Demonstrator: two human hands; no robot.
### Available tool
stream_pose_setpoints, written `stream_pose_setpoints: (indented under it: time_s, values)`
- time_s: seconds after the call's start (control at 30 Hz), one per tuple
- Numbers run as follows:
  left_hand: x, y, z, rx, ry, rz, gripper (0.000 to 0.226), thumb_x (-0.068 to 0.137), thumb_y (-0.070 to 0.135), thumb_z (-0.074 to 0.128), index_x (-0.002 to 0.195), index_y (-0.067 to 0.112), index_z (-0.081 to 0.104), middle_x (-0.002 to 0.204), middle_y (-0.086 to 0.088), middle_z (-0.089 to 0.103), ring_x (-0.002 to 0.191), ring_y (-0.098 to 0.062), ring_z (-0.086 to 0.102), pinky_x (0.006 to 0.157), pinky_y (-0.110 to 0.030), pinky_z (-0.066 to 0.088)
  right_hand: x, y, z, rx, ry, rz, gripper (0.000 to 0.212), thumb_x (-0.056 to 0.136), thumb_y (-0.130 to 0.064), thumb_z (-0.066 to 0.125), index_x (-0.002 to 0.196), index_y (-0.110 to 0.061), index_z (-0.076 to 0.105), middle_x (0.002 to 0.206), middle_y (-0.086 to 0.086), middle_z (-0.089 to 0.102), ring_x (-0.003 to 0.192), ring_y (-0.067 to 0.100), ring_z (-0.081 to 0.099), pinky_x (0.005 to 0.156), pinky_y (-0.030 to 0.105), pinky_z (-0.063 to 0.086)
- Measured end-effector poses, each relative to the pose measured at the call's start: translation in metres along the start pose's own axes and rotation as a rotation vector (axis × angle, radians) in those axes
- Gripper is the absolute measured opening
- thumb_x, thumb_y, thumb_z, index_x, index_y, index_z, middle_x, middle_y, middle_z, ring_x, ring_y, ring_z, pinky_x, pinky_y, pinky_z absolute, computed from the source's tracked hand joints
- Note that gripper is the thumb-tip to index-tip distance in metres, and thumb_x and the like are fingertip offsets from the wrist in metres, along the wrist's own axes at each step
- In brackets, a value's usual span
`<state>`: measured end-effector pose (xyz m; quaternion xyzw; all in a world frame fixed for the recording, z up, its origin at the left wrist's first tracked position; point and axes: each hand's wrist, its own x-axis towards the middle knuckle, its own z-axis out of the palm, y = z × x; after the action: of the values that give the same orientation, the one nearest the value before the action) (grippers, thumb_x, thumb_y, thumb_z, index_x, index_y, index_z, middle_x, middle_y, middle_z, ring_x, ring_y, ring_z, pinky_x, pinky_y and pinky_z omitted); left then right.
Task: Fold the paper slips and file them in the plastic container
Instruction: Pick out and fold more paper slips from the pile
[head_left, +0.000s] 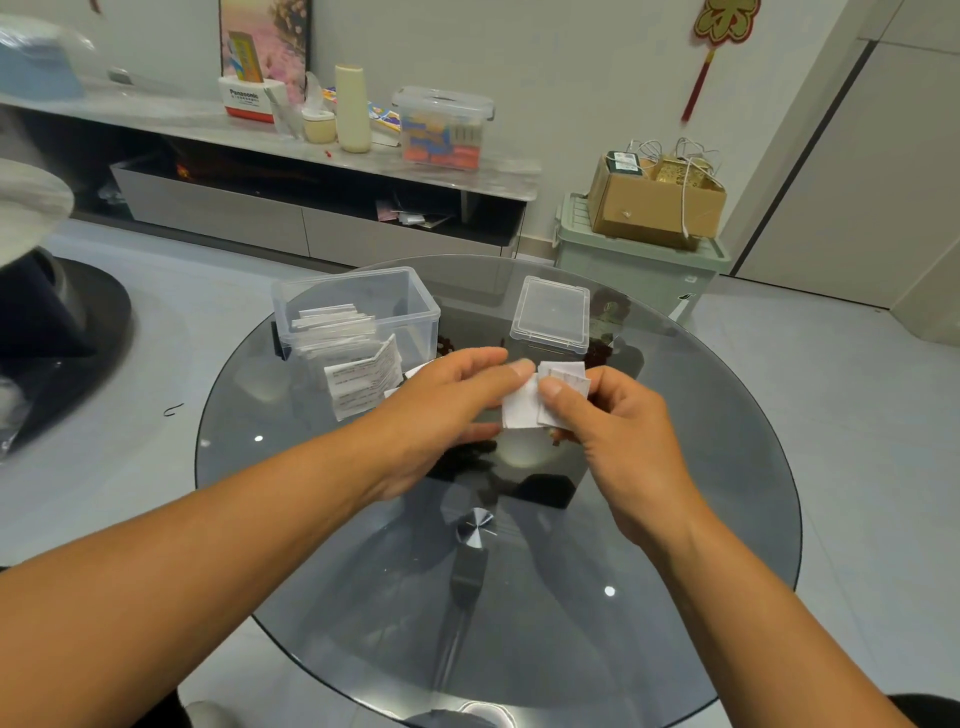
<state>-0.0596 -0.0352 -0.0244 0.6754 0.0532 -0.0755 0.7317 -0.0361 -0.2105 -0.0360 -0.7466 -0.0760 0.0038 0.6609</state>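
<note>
Above the middle of the round glass table (675, 519), both hands share a white paper slip (521, 408). The left hand (447, 400) pinches its upper left edge between thumb and fingers, and the right hand (608, 415) grips its right side, thumb pressed on top, with more folded paper bunched behind. The slip hangs with its long axis roughly up and down. The clear plastic container (358, 306) stands open at the far left, folded slips (353, 358) filed upright inside. Its lid (550, 314) lies apart to the right.
</note>
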Motion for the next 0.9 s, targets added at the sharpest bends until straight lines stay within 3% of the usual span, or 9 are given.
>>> stream_pose_setpoints:
  time_s: [0.07,0.17,0.23,0.37,0.47,0.57,0.67,0.8,0.9]
  values:
    - [-0.002,0.001,0.0,-0.115,-0.037,-0.056,0.045,0.093,0.014,0.072,0.134,0.016,0.056,0.121,-0.007,0.073,0.109,-0.021,0.072,0.091,-0.036,0.061,0.0,-0.001,-0.002,0.051,-0.025,-0.007,0.013,0.096,-0.021,0.071,0.094,-0.009,0.073,0.088,0.011,0.075,0.074,0.012,0.065,0.068,0.026,0.054]
    - [-0.002,-0.003,0.0,-0.049,0.008,-0.021,0.029,0.092,-0.003,0.068,0.119,0.009,0.068,0.107,-0.011,0.077,0.099,-0.024,0.075,0.079,-0.029,0.063,-0.002,0.002,-0.004,-0.091,-0.09,-0.007,0.018,0.101,-0.028,0.063,0.098,-0.013,0.073,0.091,0.007,0.074,0.078,0.018,0.066,0.069,0.029,0.057]
    - [-0.001,-0.007,-0.003,0.056,0.024,0.011,0.026,0.091,-0.003,0.069,0.113,0.01,0.07,0.1,-0.008,0.078,0.094,-0.021,0.076,0.078,-0.029,0.063,-0.002,0.007,-0.006,-0.322,-0.115,-0.093,0.025,0.105,-0.035,0.055,0.095,-0.015,0.068,0.092,0.007,0.067,0.082,0.022,0.062,0.074,0.041,0.054]
    - [0.003,-0.015,-0.01,0.5,0.005,0.113,0.022,0.091,0.003,0.071,0.101,0.023,0.069,0.08,0.009,0.076,0.075,-0.001,0.07,0.074,-0.023,0.055,-0.001,0.014,-0.017,-0.954,-0.276,-0.438,0.029,0.107,-0.044,0.04,0.097,-0.021,0.054,0.114,-0.007,0.049,0.088,0.014,0.051,0.073,0.035,0.048]
    - [0.004,-0.021,-0.011,0.658,-0.106,0.113,0.028,0.089,0.005,0.074,0.103,0.029,0.069,0.084,0.015,0.076,0.079,0.001,0.069,0.081,-0.024,0.055,-0.001,0.017,-0.022,-1.23,-0.307,-0.589,0.028,0.104,-0.048,0.043,0.102,-0.024,0.058,0.12,-0.005,0.048,0.085,0.018,0.05,0.065,0.034,0.048]
    - [0.003,-0.023,-0.009,0.662,-0.169,0.114,0.031,0.087,0.007,0.078,0.111,0.025,0.069,0.069,0.022,0.07,0.064,0.005,0.062,0.073,-0.017,0.052,-0.004,0.018,-0.019,-1.245,-0.302,-0.599,0.023,0.102,-0.045,0.055,0.104,-0.023,0.061,0.11,-0.004,0.047,0.08,0.02,0.049,0.06,0.031,0.042]
    - [0.004,-0.024,-0.008,0.646,-0.121,0.157,0.023,0.086,0.014,0.081,0.107,0.022,0.073,0.063,0.018,0.065,0.056,0.005,0.055,0.064,-0.015,0.045,-0.006,0.018,-0.015,-1.06,-0.321,-0.486,0.018,0.099,-0.038,0.064,0.108,-0.026,0.054,0.107,-0.009,0.042,0.079,0.018,0.051,0.064,0.035,0.048]
    - [0.006,-0.028,-0.009,0.7,-0.082,0.197,0.017,0.087,0.025,0.08,0.104,0.027,0.077,0.071,0.012,0.067,0.064,-0.002,0.058,0.064,-0.02,0.047,-0.006,0.019,-0.013,-0.826,-0.305,-0.381,0.031,0.094,-0.036,0.072,0.111,-0.035,0.046,0.104,-0.014,0.046,0.087,0.004,0.053,0.072,0.026,0.049]
    - [0.003,-0.028,-0.008,0.746,-0.1,0.213,0.013,0.091,0.029,0.075,0.104,0.028,0.077,0.086,0.012,0.074,0.08,-0.004,0.067,0.075,-0.024,0.054,-0.008,0.018,-0.013,-0.799,-0.325,-0.34,0.047,0.095,-0.037,0.068,0.136,-0.033,0.045,0.108,-0.012,0.046,0.091,-0.002,0.052,0.078,0.019,0.049]
